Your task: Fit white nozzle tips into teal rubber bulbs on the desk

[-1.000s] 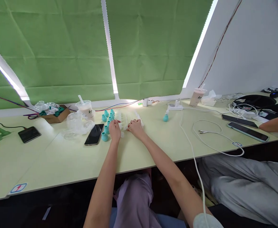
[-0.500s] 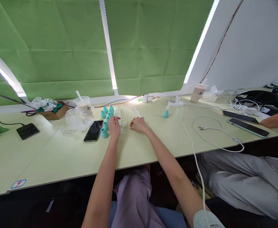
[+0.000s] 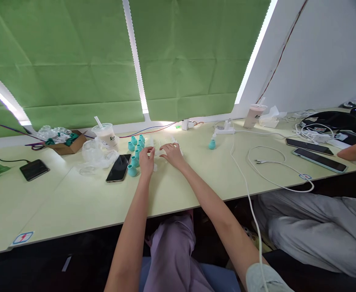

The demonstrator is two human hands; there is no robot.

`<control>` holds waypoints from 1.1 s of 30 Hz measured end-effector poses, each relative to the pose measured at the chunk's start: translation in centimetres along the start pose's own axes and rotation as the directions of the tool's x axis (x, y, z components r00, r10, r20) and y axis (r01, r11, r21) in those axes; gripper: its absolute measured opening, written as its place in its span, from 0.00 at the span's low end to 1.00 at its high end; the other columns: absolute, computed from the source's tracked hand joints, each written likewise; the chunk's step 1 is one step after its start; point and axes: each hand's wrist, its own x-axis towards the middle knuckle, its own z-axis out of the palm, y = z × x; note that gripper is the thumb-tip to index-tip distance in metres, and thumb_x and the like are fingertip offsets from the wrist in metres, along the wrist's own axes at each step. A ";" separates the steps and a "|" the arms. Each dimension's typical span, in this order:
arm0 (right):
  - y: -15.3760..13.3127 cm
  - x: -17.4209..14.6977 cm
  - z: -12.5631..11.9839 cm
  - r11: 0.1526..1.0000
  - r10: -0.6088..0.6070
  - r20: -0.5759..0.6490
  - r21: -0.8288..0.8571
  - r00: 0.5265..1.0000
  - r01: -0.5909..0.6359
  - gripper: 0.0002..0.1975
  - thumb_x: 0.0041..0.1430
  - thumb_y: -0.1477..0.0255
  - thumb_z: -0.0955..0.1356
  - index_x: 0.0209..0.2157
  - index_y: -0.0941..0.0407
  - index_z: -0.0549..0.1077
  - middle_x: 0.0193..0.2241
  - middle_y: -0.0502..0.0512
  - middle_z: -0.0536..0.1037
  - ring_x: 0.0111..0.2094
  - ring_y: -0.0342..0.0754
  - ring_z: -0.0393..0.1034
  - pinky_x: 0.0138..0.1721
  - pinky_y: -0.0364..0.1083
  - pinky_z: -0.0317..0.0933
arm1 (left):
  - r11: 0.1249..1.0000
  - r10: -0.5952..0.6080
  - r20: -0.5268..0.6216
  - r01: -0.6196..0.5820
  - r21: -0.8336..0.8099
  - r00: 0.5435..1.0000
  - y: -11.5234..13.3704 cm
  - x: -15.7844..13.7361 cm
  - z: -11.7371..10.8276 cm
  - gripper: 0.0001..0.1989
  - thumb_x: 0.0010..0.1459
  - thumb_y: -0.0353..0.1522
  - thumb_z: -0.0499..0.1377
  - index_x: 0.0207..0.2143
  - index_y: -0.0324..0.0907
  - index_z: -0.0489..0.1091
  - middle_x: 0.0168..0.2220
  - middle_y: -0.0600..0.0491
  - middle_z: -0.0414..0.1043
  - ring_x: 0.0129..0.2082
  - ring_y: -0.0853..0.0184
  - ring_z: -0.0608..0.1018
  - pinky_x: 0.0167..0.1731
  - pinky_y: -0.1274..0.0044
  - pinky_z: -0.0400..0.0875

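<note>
See-through white pieces (image 3: 151, 142) are the main thing in the head view: they sit in loose rows on the desk (image 3: 89, 202), between and just past the two hands, and the rows run away from the person towards the green blind (image 3: 202, 73). So as a group the long axis is basically front to back, though they're too pale and small for me to call the axis of any single one.

Left hand (image 3: 147, 160) is at the left edge of those rows, thumb and fingers bent in close to each other. Can't tell if anything's pinched in that grip, sorry. Right hand (image 3: 173, 156) reaches over the rows from the other side, fingers curled, tips pointing across at the left one. Looks like a small gap between thumb and fingers, but whether that grip has a piece, I can't tell either. The hands are near each other but apart.

Relation that counts imo: the bunch of teal bulbs (image 3: 134, 161) is just left of the left hand, also strung out front to back, so that hand is way nearer, with the black phone (image 3: 118, 168) further left. One lone teal bulb (image 3: 212, 144) with a whitish tip stands well off to the right, nearer the right hand.
</note>
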 end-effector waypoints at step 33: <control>1.4 -1.2 -0.3 0.965 0.182 -0.041 -0.182 0.982 -0.186 0.13 0.61 0.77 0.58 0.39 0.54 0.73 0.43 0.57 0.73 0.45 0.51 0.58 0.42 0.52 0.43 | 0.850 -0.049 0.221 0.156 -0.503 0.974 0.5 0.4 -0.3 0.17 0.57 0.43 0.51 0.42 0.41 0.67 0.31 0.51 0.72 0.26 0.72 0.69 0.25 0.79 0.60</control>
